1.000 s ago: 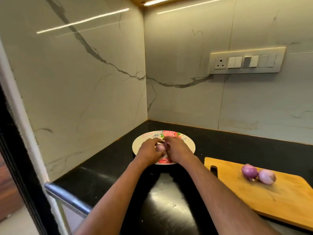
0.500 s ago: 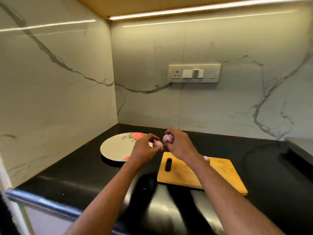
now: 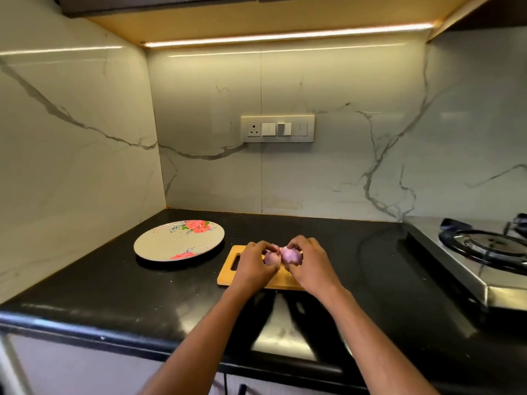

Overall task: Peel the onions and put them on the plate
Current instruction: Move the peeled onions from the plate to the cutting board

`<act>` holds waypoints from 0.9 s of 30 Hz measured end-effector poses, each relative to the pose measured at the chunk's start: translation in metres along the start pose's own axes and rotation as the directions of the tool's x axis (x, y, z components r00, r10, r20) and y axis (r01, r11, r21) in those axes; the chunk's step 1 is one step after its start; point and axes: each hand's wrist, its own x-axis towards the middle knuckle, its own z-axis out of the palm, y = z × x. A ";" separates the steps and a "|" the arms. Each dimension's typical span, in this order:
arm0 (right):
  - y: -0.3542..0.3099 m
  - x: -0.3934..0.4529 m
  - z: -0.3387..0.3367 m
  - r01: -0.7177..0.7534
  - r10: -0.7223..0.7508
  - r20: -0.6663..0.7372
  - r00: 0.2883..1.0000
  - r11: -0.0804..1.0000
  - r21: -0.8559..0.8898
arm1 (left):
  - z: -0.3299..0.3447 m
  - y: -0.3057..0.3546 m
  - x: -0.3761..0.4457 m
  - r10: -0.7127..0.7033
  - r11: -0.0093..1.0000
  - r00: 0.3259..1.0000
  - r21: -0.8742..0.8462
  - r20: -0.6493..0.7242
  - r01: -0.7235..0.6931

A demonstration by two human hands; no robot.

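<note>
Black bench [image 3: 119,286] under marble walls; flowered plate [image 3: 171,246] left of cutting board [image 3: 228,276]; left hand [image 3: 253,266] pinching small onion [image 3: 272,258], right hand [image 3: 309,263] gripping larger onion [image 3: 291,255], both over board; stove [image 3: 484,252] far right

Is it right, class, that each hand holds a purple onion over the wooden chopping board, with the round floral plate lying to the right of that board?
Not quite. The head view shows the round floral plate lying left of the wooden chopping board, not right. The rest stands: the left hand and right hand each hold a purple onion over it.
</note>
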 end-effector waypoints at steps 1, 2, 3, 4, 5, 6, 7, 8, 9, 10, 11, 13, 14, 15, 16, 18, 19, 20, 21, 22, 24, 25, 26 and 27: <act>0.001 -0.003 0.002 -0.002 0.002 0.012 1.000 1.000 0.005 | 0.001 -0.001 -0.001 -0.001 1.000 1.000 0.011 0.006 0.001; 0.002 -0.005 0.004 -0.003 0.003 0.027 1.000 1.000 0.006 | 0.002 -0.003 -0.002 -0.001 1.000 1.000 0.019 0.015 0.001; 0.003 -0.006 0.006 -0.006 0.006 0.037 0.999 1.000 0.009 | 0.003 -0.004 -0.003 0.000 1.000 1.000 0.023 0.021 -0.001; 0.004 -0.007 0.008 -0.008 0.008 0.042 0.999 1.000 0.011 | 0.004 -0.005 -0.003 0.002 1.000 1.000 0.023 0.026 -0.002; 0.004 -0.007 0.009 -0.015 0.014 0.043 0.999 1.000 0.016 | 0.004 -0.005 -0.003 0.001 1.000 1.000 0.020 0.031 -0.002; 0.004 -0.007 0.010 -0.025 0.024 0.044 0.999 0.999 0.023 | 0.003 -0.006 -0.003 0.000 1.000 0.999 0.015 0.036 -0.001; 0.005 -0.006 0.010 -0.035 0.034 0.048 0.998 0.999 0.026 | 0.003 -0.007 -0.002 0.000 1.000 0.999 0.011 0.043 0.000; 0.005 -0.006 0.009 -0.044 0.043 0.055 0.998 0.999 0.026 | 0.002 -0.007 -0.001 0.000 1.000 0.999 0.007 0.051 0.000; 0.005 -0.005 0.009 -0.052 0.050 0.064 0.997 0.998 0.022 | 0.002 -0.008 -0.001 0.000 1.000 0.998 0.005 0.058 0.000; 0.006 -0.004 0.008 -0.058 0.057 0.073 0.996 0.998 0.018 | 0.001 -0.009 0.000 -0.003 1.000 0.998 0.003 0.064 0.003; 0.008 -0.004 0.007 -0.065 0.063 0.081 0.995 0.998 0.017 | 0.001 -0.009 0.000 -0.009 1.000 0.997 0.002 0.071 0.009; 0.010 -0.003 0.006 -0.075 0.073 0.093 0.993 0.997 0.015 | 0.000 -0.010 0.001 -0.020 1.000 0.996 0.008 0.081 0.020; 0.010 -0.003 0.006 -0.076 0.074 0.096 0.993 0.997 0.014 | 0.000 -0.010 0.001 -0.021 1.000 0.996 0.011 0.087 0.020; 0.011 -0.003 0.006 -0.074 0.072 0.094 0.993 0.997 0.015 | 0.000 -0.010 0.001 -0.020 1.000 0.996 0.013 0.092 0.019; 0.011 -0.003 0.007 -0.071 0.069 0.089 0.994 0.997 0.016 | 0.000 -0.010 0.001 -0.019 1.000 0.995 0.014 0.097 0.018; 0.010 -0.004 0.008 -0.068 0.066 0.084 0.994 0.998 0.018 | -0.001 -0.009 0.000 -0.025 1.000 0.994 0.019 0.107 0.023; 0.009 -0.004 0.008 -0.068 0.066 0.083 0.994 0.998 0.016 | -0.002 -0.009 0.000 -0.028 0.999 0.993 0.024 0.112 0.026; 0.008 -0.004 0.008 -0.066 0.065 0.081 0.995 0.998 0.011 | -0.002 -0.009 0.000 -0.032 0.999 0.993 0.031 0.118 0.029; 0.008 -0.004 0.008 -0.065 0.065 0.079 0.995 0.998 0.008 | -0.004 -0.007 0.000 -0.038 0.999 0.992 0.039 0.123 0.034; 0.008 -0.005 0.008 -0.065 0.064 0.076 0.995 0.998 0.005 | -0.004 -0.006 -0.001 -0.044 0.998 0.991 0.044 0.126 0.038; 0.007 -0.006 0.007 -0.060 0.060 0.071 0.996 0.998 0.005 | -0.006 -0.004 -0.001 -0.049 0.998 0.992 0.055 0.120 0.043; 0.007 -0.006 0.006 -0.063 0.062 0.071 0.996 0.998 0.003 | -0.007 -0.003 -0.002 -0.052 0.997 0.992 0.061 0.118 0.045; 0.006 -0.007 0.005 -0.066 0.066 0.069 0.995 0.998 -0.003 | -0.008 -0.001 -0.003 -0.052 0.997 0.992 0.067 0.117 0.045; 0.006 -0.008 0.004 -0.069 0.070 0.066 0.995 0.997 -0.015 | -0.009 0.000 -0.004 -0.055 0.996 0.992 0.072 0.118 0.046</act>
